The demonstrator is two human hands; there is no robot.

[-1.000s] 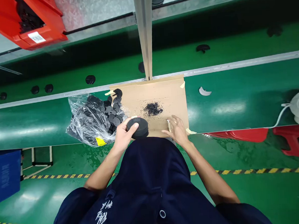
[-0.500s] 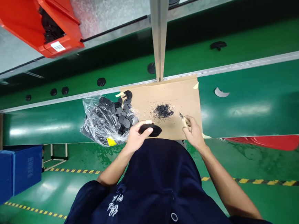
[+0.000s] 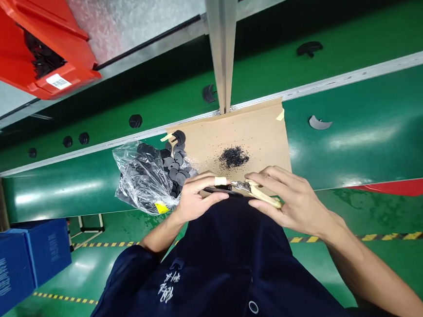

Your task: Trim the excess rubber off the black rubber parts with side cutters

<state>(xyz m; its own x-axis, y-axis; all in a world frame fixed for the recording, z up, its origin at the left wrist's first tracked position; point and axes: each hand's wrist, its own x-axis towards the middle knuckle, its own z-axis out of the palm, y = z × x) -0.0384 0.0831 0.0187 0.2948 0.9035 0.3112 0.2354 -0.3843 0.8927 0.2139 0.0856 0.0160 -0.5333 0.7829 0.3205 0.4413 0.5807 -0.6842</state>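
Observation:
My left hand (image 3: 196, 199) is closed on a flat black round part (image 3: 221, 191), held edge-on at the near edge of a brown cardboard sheet (image 3: 260, 130). A strip of tape wraps one finger. My right hand (image 3: 291, 198) grips a small cutter with pale handles (image 3: 262, 196), its metal tip touching the black part. A small heap of black trimmings (image 3: 233, 156) lies on the cardboard just beyond both hands. To the left a clear plastic bag (image 3: 140, 181) spills several black round parts (image 3: 173, 161).
The green bench (image 3: 359, 132) runs left to right, with a conveyor behind it carrying several black parts (image 3: 135, 120). A vertical metal post (image 3: 222, 40) rises behind the cardboard. A red bin (image 3: 30, 45) sits upper left, blue crates (image 3: 22, 261) on the floor at left. A grey crescent piece (image 3: 318, 122) lies to the right.
My right hand picked the cutter up off the cardboard and brought it to the black part. My left hand tilted the part from flat to edge-on and drew it toward me.

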